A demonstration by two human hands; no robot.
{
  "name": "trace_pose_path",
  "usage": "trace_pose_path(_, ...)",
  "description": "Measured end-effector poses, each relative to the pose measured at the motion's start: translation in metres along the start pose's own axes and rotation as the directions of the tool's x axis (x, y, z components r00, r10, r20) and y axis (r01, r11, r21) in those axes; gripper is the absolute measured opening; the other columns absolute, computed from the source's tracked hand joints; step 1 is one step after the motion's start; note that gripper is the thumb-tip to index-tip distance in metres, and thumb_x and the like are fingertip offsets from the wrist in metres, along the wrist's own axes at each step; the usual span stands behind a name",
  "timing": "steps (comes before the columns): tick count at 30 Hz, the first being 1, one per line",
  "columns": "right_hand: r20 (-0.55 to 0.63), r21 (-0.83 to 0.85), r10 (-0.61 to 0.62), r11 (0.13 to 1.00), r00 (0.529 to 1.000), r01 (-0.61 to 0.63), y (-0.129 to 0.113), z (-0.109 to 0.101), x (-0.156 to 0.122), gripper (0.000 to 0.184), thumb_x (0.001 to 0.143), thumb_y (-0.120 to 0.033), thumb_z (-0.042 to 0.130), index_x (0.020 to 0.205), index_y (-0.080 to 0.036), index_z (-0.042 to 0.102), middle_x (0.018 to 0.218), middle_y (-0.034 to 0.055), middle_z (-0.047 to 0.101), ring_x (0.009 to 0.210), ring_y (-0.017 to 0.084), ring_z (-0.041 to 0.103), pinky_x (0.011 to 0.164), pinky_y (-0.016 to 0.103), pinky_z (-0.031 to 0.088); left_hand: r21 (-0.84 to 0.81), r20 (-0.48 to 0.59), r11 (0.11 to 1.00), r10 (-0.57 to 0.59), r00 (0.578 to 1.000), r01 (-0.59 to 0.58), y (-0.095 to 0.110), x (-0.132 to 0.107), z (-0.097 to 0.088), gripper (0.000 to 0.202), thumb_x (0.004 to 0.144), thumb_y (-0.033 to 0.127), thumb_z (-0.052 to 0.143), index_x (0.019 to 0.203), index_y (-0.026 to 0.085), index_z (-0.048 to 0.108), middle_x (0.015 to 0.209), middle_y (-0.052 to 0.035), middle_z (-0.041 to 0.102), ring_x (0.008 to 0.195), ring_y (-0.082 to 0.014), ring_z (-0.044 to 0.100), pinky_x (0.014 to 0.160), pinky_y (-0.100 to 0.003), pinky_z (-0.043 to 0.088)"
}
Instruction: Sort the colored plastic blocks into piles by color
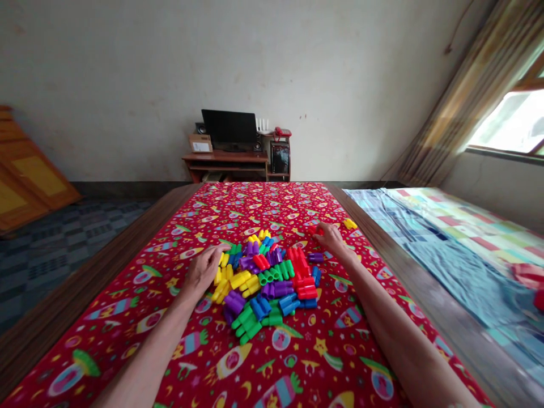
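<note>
On the red patterned cloth lies a loose pile of plastic bullet-shaped building blocks in joined rows, among them yellow blocks (241, 279), green blocks (246, 324), purple blocks (277, 289) and blue blocks (289, 304). My left hand (205, 267) rests at the pile's left edge, loosely curved, its fingertips by the yellow and green pieces; nothing shows in its grasp. Beyond the right side of the pile, my right hand (332, 237) has its fingers closed on a red block (313, 231), partly hidden by them. More red blocks (300, 263) lie together nearby.
A single yellow block (350, 224) lies right of my right hand, and a purple block (315, 257) sits below it. The cloth (272, 207) covers a dark wooden table (425, 294). Beyond stands a desk (229, 158) with a monitor (229, 127); a bed (463, 221) is at right.
</note>
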State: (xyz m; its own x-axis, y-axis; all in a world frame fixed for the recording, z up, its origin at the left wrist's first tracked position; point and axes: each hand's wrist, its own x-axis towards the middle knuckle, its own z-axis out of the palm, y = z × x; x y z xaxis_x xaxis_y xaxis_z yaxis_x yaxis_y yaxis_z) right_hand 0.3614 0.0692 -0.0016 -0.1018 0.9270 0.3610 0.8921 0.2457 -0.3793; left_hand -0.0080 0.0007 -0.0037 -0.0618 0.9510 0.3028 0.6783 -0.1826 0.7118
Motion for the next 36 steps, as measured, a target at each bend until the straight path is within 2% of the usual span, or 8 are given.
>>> trace_pose_path(5,0.103,0.016,-0.045,0.999,0.994,0.043,0.008,-0.006,0.001,0.013,0.081,-0.018,0.059,0.092,-0.017,0.067,0.078,0.0035,0.069,0.071,0.015,0.059,0.067,0.023,0.040,-0.004,0.002,1.000,0.003,1.000,-0.003,-0.004,0.001,0.002,0.052,0.080,0.052,0.032,0.092,0.018,0.069,0.112,-0.0104,0.071,0.111,-0.0258,0.063,0.101,-0.035,0.046)
trace_pose_path(10,-0.010,0.067,-0.072,0.995,0.997,0.072,0.005,0.008,0.011,0.020,0.081,-0.013,0.054,0.093,-0.016,0.070,0.088,0.0072,0.072,0.082,0.019,0.063,0.074,0.026,0.044,-0.007,-0.002,1.000,0.017,1.000,-0.017,-0.007,0.002,0.002,0.051,0.081,0.052,0.032,0.091,0.018,0.070,0.113,-0.0109,0.071,0.111,-0.0257,0.063,0.100,-0.036,0.047)
trace_pose_path(16,0.027,0.056,-0.112,0.992,0.993,0.111,-0.002,0.028,0.021,0.025,0.085,-0.013,0.047,0.097,-0.011,0.069,0.094,0.0122,0.070,0.087,0.021,0.062,0.078,0.027,0.046,-0.006,-0.002,0.999,0.045,0.999,-0.045,-0.005,0.001,0.001,0.051,0.081,0.052,0.033,0.089,0.018,0.070,0.108,-0.0109,0.072,0.107,-0.0258,0.065,0.099,-0.037,0.048)
trace_pose_path(22,0.006,-0.026,-0.164,0.986,0.986,0.164,-0.021,0.001,0.015,0.036,0.084,-0.010,0.048,0.117,-0.011,0.064,0.108,0.0145,0.068,0.098,0.022,0.061,0.083,0.030,0.046,0.001,0.006,1.000,0.024,1.000,-0.024,-0.002,0.000,0.000,0.050,0.082,0.051,0.034,0.091,0.018,0.070,0.109,-0.0106,0.072,0.109,-0.0255,0.064,0.099,-0.035,0.047)
trace_pose_path(26,0.188,-0.074,-0.188,0.976,0.964,0.205,-0.052,-0.031,0.008,0.028,0.091,-0.014,0.044,0.095,-0.012,0.072,0.078,0.0099,0.070,0.071,0.017,0.063,0.063,0.025,0.041,0.004,0.003,0.999,0.035,0.999,-0.035,-0.003,0.000,0.000,0.050,0.082,0.051,0.033,0.090,0.017,0.070,0.109,-0.0116,0.072,0.108,-0.0262,0.064,0.099,-0.036,0.047)
trace_pose_path(30,0.490,0.000,-0.272,0.950,0.828,0.312,-0.081,-0.039,-0.005,0.023,0.089,-0.032,0.058,0.095,-0.017,0.075,0.084,0.0081,0.072,0.074,0.016,0.064,0.061,0.023,0.040,0.009,-0.006,0.999,0.038,0.999,-0.038,-0.006,0.000,0.001,0.051,0.082,0.051,0.033,0.090,0.017,0.070,0.108,-0.0123,0.072,0.108,-0.0266,0.064,0.099,-0.037,0.048)
trace_pose_path(32,0.508,0.040,-0.305,0.943,0.806,0.332,-0.088,-0.034,-0.009,0.025,0.085,-0.036,0.064,0.102,-0.020,0.074,0.094,0.0080,0.072,0.084,0.018,0.064,0.067,0.023,0.042,0.013,-0.010,0.999,0.042,0.999,-0.042,-0.007,0.001,0.001,0.052,0.082,0.052,0.032,0.090,0.017,0.070,0.108,-0.0124,0.072,0.108,-0.0266,0.064,0.098,-0.037,0.048)
trace_pose_path(36,0.390,0.176,-0.313,0.948,0.866,0.264,-0.083,-0.023,-0.003,0.030,0.080,-0.028,0.067,0.109,-0.020,0.073,0.087,0.0048,0.071,0.078,0.015,0.062,0.068,0.023,0.042,0.034,0.000,0.998,0.055,0.999,-0.055,-0.009,0.002,0.002,0.053,0.082,0.052,0.031,0.091,0.017,0.070,0.107,-0.0117,0.073,0.108,-0.0264,0.064,0.098,-0.037,0.048)
